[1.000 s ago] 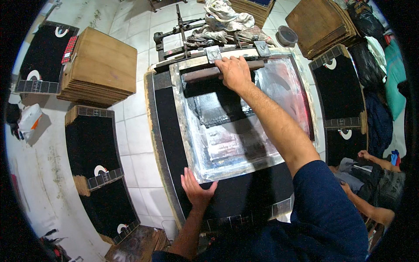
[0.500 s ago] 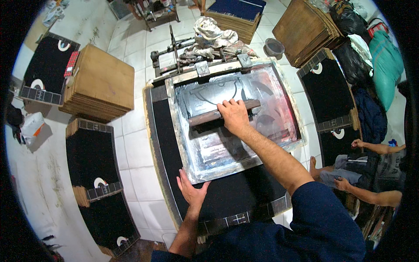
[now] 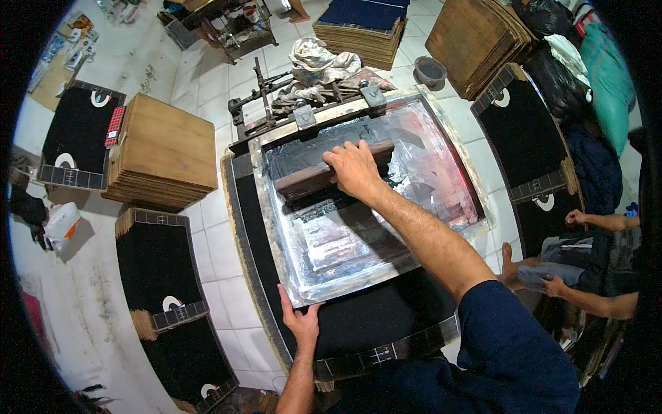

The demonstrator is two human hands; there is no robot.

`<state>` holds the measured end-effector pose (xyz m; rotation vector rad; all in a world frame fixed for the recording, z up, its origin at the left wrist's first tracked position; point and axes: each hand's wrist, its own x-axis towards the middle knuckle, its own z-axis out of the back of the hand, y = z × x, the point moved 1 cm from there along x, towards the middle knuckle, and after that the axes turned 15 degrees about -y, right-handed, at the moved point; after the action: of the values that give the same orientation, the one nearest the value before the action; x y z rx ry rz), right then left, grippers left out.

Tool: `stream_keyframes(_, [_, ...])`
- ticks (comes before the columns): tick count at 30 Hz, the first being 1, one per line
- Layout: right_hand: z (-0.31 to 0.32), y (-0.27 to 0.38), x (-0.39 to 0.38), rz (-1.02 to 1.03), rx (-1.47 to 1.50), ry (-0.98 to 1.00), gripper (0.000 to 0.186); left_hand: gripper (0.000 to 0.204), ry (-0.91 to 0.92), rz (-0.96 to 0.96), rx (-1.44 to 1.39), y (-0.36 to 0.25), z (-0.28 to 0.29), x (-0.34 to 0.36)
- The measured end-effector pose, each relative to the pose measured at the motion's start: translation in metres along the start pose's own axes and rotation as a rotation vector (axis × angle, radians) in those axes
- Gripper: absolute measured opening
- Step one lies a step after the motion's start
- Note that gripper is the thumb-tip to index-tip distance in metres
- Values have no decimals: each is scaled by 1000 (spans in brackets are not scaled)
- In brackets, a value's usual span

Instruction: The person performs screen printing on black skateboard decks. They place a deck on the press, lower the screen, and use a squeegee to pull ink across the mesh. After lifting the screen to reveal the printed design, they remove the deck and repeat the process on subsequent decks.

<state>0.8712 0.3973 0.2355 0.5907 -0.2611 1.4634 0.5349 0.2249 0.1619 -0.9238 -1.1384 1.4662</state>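
My right hand (image 3: 355, 169) is closed around the wooden handle of a squeegee (image 3: 301, 181), which stands across the mesh inside a screen printing frame (image 3: 358, 280). Dark ink smears cover the mesh around the blade. At the frame's near left corner, my left hand (image 3: 302, 326) grips the edge, one finger stretched along the side and the thumb on the near edge; its other fingers are partly hidden. Under the frame lies a black cloth panel (image 3: 386, 310) on a dark-edged board. Two metal clamps (image 3: 304, 117) hold the frame's far edge.
Black printed panels on boards (image 3: 155, 259) lie left and right. A board stack (image 3: 165, 148) stands at left, another (image 3: 476, 41) at far right. Rags (image 3: 321, 61) lie behind the clamps, near a grey bucket (image 3: 430, 72). Another person's arms (image 3: 600, 300) show at right.
The squeegee has moved toward the frame's far side in my right hand, and the far left mesh looks darker. My left hand's spread fingers have closed onto the corner. The whole view has shifted slightly.
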Motion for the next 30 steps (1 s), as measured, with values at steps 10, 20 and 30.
stream_keyframes(10, [22,6,-5,0,28,110,35,120,14,86,-47,-1,-1,0])
stream_keyframes(20, [-47,-37,93,17,20,129,41,118,12,114,-12,-12,-5,1])
stream_keyframes(30, [-32,-9,10,-79,90,-91,28,119,24,95,-12,-12,-5,1])
